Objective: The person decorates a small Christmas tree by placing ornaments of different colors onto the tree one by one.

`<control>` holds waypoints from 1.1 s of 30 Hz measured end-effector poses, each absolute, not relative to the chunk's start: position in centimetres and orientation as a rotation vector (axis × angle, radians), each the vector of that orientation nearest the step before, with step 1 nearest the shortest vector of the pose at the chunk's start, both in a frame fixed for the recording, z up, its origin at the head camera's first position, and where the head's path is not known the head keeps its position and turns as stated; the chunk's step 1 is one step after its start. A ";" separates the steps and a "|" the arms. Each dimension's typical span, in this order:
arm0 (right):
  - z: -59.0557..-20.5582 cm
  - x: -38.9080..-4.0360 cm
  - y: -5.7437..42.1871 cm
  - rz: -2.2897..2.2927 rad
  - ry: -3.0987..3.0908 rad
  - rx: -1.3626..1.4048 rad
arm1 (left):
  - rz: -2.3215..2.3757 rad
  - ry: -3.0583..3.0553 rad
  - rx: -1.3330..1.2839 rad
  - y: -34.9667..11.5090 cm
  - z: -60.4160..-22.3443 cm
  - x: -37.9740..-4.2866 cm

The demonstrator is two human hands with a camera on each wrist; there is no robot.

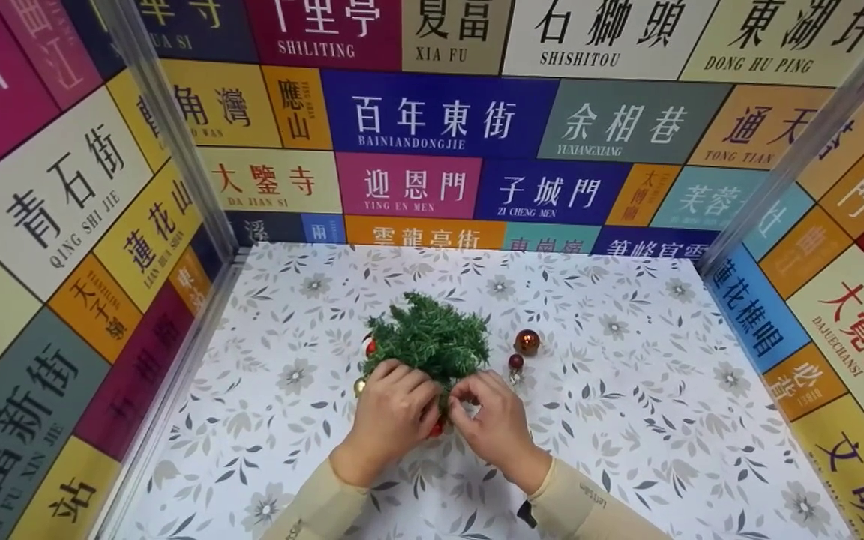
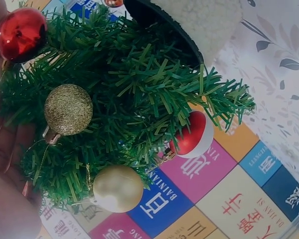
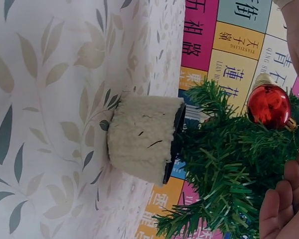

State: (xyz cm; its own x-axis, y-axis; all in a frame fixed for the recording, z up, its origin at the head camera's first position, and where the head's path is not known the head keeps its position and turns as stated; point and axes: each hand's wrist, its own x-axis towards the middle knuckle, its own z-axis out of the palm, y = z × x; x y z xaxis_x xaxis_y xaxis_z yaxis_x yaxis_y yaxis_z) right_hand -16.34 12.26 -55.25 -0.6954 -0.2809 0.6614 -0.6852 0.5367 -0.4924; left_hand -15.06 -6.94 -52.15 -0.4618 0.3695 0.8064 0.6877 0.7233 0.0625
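A small green artificial Christmas tree (image 1: 432, 330) stands before me, with its fleecy white base (image 3: 144, 137) at the far end. At its near tip, my left hand (image 1: 396, 401) grips the greenery with bent fingers. Close beside it my right hand (image 1: 492, 416) brings thumb and forefinger together at the tip; I cannot tell what they pinch. Between the hands hangs a shiny red ball (image 3: 269, 105) with a gold cap. The left wrist view shows a glittery gold ball (image 2: 69, 109), a smooth gold ball (image 2: 118, 188) and a red-and-white ball (image 2: 192, 134) on the branches.
Right of the tree, a copper-coloured ball (image 1: 526, 342) and a smaller dark red ball (image 1: 515, 361) lie on the leaf-patterned tabletop (image 1: 627, 420). Panels with colourful place-name signs (image 1: 432, 112) enclose the back and both sides.
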 end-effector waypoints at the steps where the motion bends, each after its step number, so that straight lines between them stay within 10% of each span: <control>1: -55.3 -16.4 12.3 1.040 -2.264 0.778 | -0.489 -2.101 -0.799 -6.9 -52.1 -15.0; 33: -55.6 -16.0 13.1 0.990 -2.351 0.893 | -0.535 -2.133 -0.796 -8.0 -51.8 -14.3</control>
State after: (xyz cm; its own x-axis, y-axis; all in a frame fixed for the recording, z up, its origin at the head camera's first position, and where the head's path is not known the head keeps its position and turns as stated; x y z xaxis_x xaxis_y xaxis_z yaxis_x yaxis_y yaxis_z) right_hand -16.01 13.12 -55.58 -0.6969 -0.3919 0.6006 -0.7035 0.5362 -0.4664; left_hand -14.31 -8.00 -51.75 -0.4986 0.3616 0.7878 0.6905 0.7151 0.1088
